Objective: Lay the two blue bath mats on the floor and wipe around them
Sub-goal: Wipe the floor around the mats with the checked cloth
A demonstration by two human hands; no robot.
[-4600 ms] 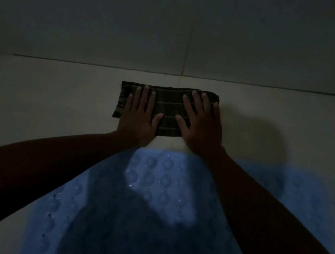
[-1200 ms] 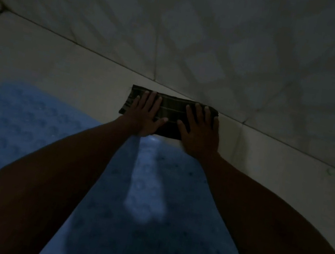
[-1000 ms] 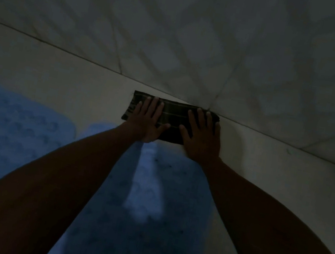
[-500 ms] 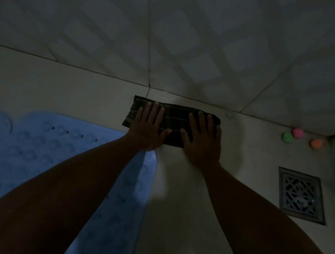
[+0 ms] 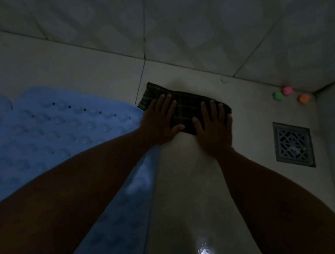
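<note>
Both hands, left (image 5: 159,123) and right (image 5: 214,128), press flat on the cloth (image 5: 184,109), fingers spread and gripping nothing. Its long axis runs parallel to the wall. The mat (image 5: 49,133) lies left, touching the left hand; bare floor (image 5: 191,187) lies right.

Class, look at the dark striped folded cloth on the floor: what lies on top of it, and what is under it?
Both the left hand and right hand press flat on the dark striped folded cloth. Around it is pale tiled floor; the patch beneath is covered.
</note>
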